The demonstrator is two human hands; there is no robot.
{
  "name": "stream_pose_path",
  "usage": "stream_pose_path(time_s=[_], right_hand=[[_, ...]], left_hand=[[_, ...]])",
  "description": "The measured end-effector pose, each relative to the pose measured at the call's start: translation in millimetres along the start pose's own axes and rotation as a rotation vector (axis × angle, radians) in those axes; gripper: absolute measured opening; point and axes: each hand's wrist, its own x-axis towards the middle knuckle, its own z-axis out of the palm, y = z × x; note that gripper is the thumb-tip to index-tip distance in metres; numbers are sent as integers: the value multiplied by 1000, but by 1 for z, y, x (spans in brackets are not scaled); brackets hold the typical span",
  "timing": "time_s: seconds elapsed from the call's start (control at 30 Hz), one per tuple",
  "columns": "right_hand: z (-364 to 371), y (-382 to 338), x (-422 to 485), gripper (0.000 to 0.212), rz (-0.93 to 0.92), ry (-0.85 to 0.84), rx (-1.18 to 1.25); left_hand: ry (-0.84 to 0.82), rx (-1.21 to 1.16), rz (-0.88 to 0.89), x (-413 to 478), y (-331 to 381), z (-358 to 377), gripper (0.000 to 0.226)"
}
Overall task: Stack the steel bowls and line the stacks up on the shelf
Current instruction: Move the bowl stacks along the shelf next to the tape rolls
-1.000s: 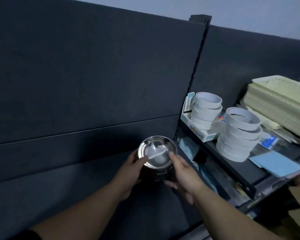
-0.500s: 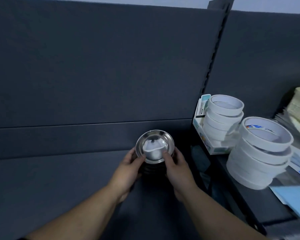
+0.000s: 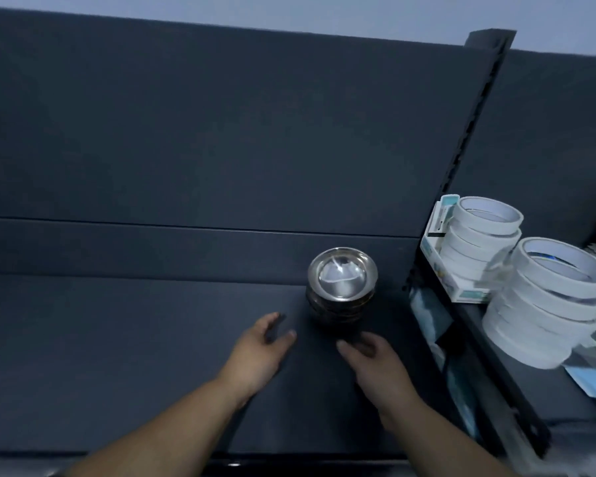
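Observation:
A stack of steel bowls (image 3: 342, 287) stands upright on the dark grey shelf (image 3: 117, 356), near the shelf's right end and close to the back panel. The top bowl's shiny inside faces up. My left hand (image 3: 258, 352) hovers a short way in front and to the left of the stack, fingers apart, holding nothing. My right hand (image 3: 375, 363) is just in front of the stack, also apart from it, fingers loosely spread and empty.
A slotted upright post (image 3: 468, 139) divides this shelf from the neighbouring one on the right. There, two stacks of white tape rolls (image 3: 475, 235) (image 3: 547, 297) stand, one in a small card box, with blue paper (image 3: 592, 380) beside them.
Both hands held the bowl stack earlier; they have let go and drawn back toward me. The stack now stands alone on the shelf.

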Motion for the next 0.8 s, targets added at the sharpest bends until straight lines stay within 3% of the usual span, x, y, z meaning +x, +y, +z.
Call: stream_pose_path(time_s=[0.2,0.3,0.33,0.4,0.57,0.7,0.8], right_hand=[[59,9,-88,28,-200,-155,-346],[119,4,-137,29,-333,-238,-492],[145,4,-153,30,-390,-265,-544],[200,4,-187,31,-458,-362,-608],[337,12,-277,37,-465,-692,-670],[419,18,-343,30,-459,-875,-749],[468,18,-380,39,-511,-998,-818]], left_hand=[[79,200,64,-100,-68,-129,36],[244,295,19,-168,-112,-209,61],[293,332,-10,-193,-125,-236,69],[352,392,-95,-242,-149,-287,61],[543,482,-325,-366,-218,-393,55],[689,452,-469,-453,-254,-449,54],[783,404,-539,-498,-275,-477,54]])
